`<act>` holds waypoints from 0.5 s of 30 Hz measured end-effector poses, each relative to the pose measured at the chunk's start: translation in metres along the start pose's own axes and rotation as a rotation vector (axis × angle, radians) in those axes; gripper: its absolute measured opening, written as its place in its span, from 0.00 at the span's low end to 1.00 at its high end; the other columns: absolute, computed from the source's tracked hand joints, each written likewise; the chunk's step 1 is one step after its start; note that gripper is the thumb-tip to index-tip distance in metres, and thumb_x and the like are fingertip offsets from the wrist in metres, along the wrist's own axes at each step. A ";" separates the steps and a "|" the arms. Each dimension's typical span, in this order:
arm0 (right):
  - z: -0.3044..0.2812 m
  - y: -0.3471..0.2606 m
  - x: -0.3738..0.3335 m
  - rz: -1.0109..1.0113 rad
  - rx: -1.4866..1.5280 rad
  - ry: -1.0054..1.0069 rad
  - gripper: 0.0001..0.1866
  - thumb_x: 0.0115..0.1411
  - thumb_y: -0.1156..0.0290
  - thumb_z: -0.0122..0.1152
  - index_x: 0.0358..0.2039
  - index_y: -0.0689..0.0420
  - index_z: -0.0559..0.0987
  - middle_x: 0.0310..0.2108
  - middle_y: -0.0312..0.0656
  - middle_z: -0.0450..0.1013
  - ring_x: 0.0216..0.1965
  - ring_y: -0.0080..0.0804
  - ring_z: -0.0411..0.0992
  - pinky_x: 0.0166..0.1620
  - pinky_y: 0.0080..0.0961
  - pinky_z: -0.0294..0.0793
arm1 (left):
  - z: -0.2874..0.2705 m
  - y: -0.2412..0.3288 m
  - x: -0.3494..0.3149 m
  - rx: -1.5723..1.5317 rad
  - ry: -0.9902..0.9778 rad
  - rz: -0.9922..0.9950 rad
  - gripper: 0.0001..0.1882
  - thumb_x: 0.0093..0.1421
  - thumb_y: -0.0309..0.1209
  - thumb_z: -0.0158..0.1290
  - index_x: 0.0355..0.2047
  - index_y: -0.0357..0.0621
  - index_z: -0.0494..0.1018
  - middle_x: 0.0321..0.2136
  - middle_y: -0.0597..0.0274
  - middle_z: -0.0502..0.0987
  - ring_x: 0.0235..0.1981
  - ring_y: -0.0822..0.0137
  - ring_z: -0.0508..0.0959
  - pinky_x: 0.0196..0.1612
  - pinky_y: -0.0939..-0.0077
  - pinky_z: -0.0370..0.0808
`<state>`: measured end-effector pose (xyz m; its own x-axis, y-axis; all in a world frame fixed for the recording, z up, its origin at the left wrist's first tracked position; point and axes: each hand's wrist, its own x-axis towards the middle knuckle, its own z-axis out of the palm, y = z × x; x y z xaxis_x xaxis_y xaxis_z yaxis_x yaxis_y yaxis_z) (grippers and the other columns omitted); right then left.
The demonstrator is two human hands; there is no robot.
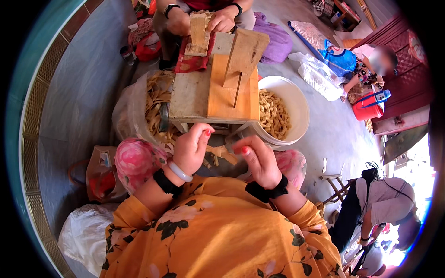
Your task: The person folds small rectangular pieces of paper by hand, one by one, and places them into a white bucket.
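My left hand point(189, 147), with a pale bangle and a black band at the wrist, is curled closed in front of the small bench; what its fingers hold, if anything, is hidden. To its right my right hand point(260, 162) bends inward, its fingertips blurred. Between and below the two hands show tan strip-like pieces point(222, 154); I cannot tell whether either hand touches them. Just beyond, the bench point(190, 99) carries an orange-brown wooden board point(222, 99) with an upright wooden plate point(245, 58) and a thin dark rod point(238, 90).
A white bucket point(301, 109) of knotted tan pieces stands right of the bench. Left of it, a clear plastic bag point(130, 111) holds tan strips. Across the bench, another person's hands point(222, 19) hold a wooden block point(199, 34). Two more people are at the right.
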<state>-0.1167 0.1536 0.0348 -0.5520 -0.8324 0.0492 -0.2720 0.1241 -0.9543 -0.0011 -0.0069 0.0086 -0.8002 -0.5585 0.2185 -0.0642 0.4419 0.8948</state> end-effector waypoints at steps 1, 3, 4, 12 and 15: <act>0.007 -0.007 0.004 -0.183 -0.108 0.009 0.05 0.59 0.73 0.56 0.31 0.59 0.70 0.21 0.40 0.69 0.24 0.32 0.69 0.30 0.26 0.69 | 0.003 0.001 -0.002 -0.007 -0.005 0.025 0.05 0.64 0.30 0.46 0.36 0.43 0.70 0.25 0.53 0.76 0.24 0.55 0.77 0.28 0.70 0.71; 0.010 -0.017 0.007 -0.306 -0.259 -0.129 0.14 0.47 0.78 0.64 0.32 0.58 0.69 0.21 0.43 0.68 0.24 0.41 0.70 0.28 0.32 0.70 | 0.010 0.007 -0.003 0.005 -0.018 0.131 0.05 0.63 0.28 0.47 0.38 0.43 0.69 0.28 0.51 0.77 0.30 0.51 0.78 0.30 0.65 0.73; 0.014 -0.014 0.009 -0.379 -0.259 -0.141 0.12 0.47 0.79 0.62 0.29 0.57 0.68 0.21 0.43 0.68 0.23 0.43 0.70 0.27 0.34 0.69 | 0.013 0.008 -0.002 -0.059 -0.011 0.157 0.05 0.63 0.28 0.47 0.39 0.43 0.69 0.27 0.52 0.76 0.28 0.52 0.78 0.29 0.68 0.72; -0.008 0.004 0.029 -0.378 -0.335 0.023 0.09 0.47 0.82 0.59 0.29 0.57 0.70 0.21 0.42 0.69 0.25 0.44 0.71 0.28 0.32 0.71 | -0.013 -0.007 0.026 -0.419 -0.315 -0.246 0.06 0.64 0.30 0.47 0.34 0.41 0.70 0.23 0.72 0.68 0.23 0.82 0.66 0.25 0.87 0.64; -0.019 0.009 0.046 -0.361 -0.364 0.046 0.09 0.48 0.82 0.59 0.30 0.57 0.72 0.24 0.43 0.70 0.26 0.43 0.72 0.29 0.31 0.71 | -0.016 -0.006 0.047 -0.360 -0.424 -0.251 0.07 0.64 0.31 0.47 0.32 0.40 0.70 0.22 0.73 0.68 0.23 0.83 0.65 0.25 0.87 0.63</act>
<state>-0.1596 0.1268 0.0338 -0.4040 -0.8335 0.3770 -0.7039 0.0200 -0.7101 -0.0286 -0.0468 0.0194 -0.9591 -0.2545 -0.1243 -0.1353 0.0261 0.9905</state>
